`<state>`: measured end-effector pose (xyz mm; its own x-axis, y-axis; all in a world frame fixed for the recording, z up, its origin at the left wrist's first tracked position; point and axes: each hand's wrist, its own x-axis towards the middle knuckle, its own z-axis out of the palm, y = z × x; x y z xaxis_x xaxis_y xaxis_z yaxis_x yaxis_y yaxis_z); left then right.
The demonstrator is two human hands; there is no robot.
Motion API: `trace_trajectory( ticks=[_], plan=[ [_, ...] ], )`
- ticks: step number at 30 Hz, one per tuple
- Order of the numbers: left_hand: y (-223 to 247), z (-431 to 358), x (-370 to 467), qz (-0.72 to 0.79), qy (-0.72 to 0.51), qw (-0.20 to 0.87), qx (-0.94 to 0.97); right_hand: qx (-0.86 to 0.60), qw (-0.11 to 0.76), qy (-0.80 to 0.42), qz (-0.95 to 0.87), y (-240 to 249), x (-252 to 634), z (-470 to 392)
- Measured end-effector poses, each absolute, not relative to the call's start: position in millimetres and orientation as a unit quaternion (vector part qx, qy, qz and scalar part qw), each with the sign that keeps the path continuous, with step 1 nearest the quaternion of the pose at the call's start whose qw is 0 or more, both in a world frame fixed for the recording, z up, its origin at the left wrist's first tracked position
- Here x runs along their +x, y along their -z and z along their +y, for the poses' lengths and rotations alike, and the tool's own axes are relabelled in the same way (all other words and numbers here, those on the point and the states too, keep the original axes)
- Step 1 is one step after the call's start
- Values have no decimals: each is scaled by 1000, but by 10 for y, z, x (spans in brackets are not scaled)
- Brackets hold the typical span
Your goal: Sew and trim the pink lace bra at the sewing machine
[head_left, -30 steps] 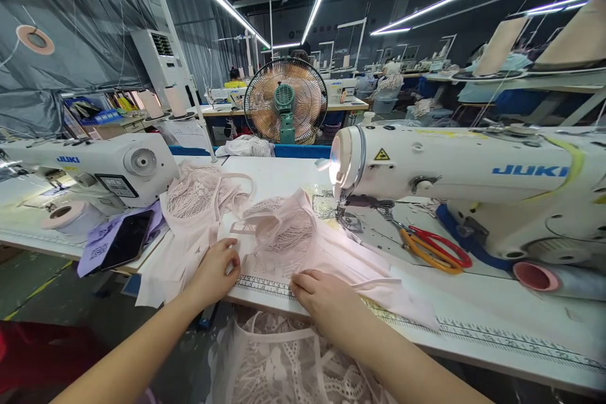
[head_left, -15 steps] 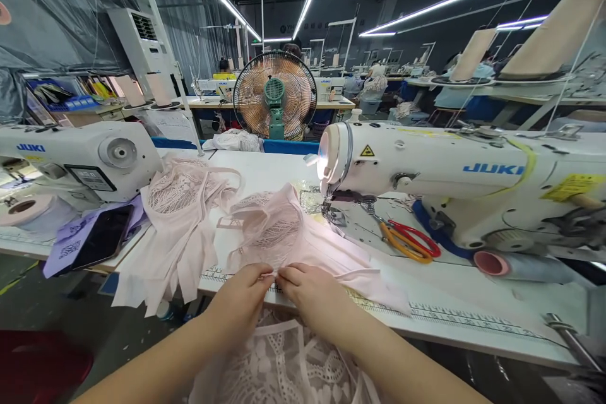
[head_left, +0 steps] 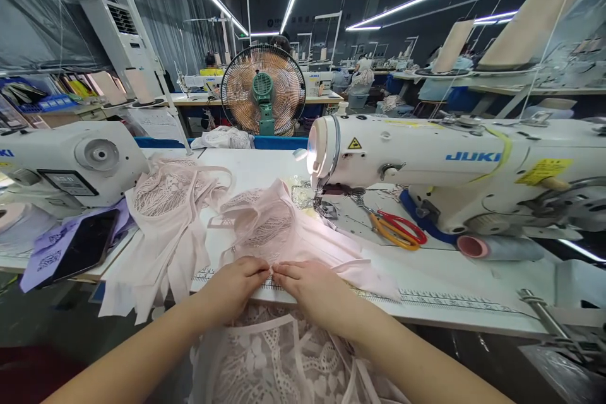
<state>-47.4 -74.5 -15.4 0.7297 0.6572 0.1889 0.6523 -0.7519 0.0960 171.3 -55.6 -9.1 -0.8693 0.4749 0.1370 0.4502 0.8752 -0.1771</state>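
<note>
A pale pink bra [head_left: 265, 221] with lace cups lies across the table edge in front of the sewing machine's needle area. My left hand [head_left: 243, 281] pinches its near edge between thumb and fingers. Close beside it, almost fingertip to fingertip, my right hand [head_left: 303, 287] pinches the same edge. The fingers cover the exact spot they grip. A second pink lace bra [head_left: 165, 202] rests to the left. More pale lace fabric [head_left: 274, 360] hangs below the table edge under my forearms.
At right stands a white sewing machine [head_left: 402, 151], with orange and red-handled scissors [head_left: 398, 230] and a thread cone [head_left: 502, 247] near its base. Another machine [head_left: 80, 161] and a phone [head_left: 88, 243] on purple paper are at left. A ruler tape [head_left: 440, 300] runs along the front edge. A fan [head_left: 263, 91] stands behind.
The view has turned slightly to the right, so the surroundings sit farther left. Both hands keep their pinch on the bra's near edge, with only a slight shift.
</note>
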Motion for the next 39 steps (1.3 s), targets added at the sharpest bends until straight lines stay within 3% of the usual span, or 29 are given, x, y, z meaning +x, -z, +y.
trace_trajectory(
  ticks=[7, 14, 22, 32, 39],
  plan=[
    [97, -724, -500, 325, -63, -9, 944, -388, -9, -31, -921, -152, 1765, -744],
    [57, -749, -480, 316, -40, -24, 948, -490, -59, -66, -867, -199, 2023, -874],
    [65, -740, -483, 315, -41, -38, 948, -547, 69, -93, -829, -89, 2434, -576],
    [491, -648, -699, 346, -96, -65, 931, -505, 43, -79, -859, -266, 2546, -177],
    [776, -602, -786, 416, -131, 0, 900, -530, 95, -62, -841, -109, 2777, -307]
  ],
)
